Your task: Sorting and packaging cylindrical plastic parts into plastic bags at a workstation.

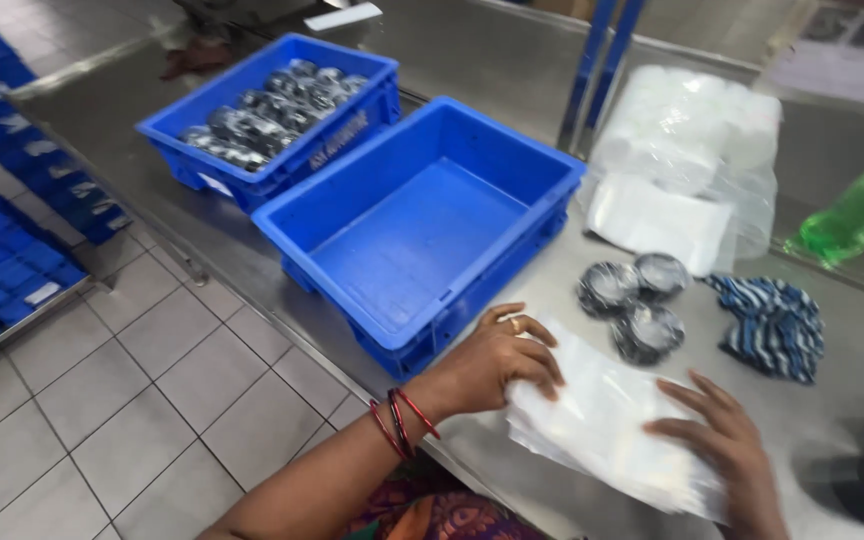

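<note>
A flat stack of clear plastic bags (602, 410) lies on the steel table (832, 330) in front of me. My left hand (497, 360), with a ring and red bangles at the wrist, grips the stack's left edge. My right hand (727, 445) rests with spread fingers on the stack's right end. Three round dark metal parts (637, 300) lie just behind the stack. An empty blue crate (422, 225) stands to the left of my hands.
A second blue crate (272, 110) at the back left holds several dark round parts. A heap of clear plastic bags (692, 150), a striped cloth (772, 325) and a green bottle (862, 210) lie at the right. Tiled floor lies below the table's left edge.
</note>
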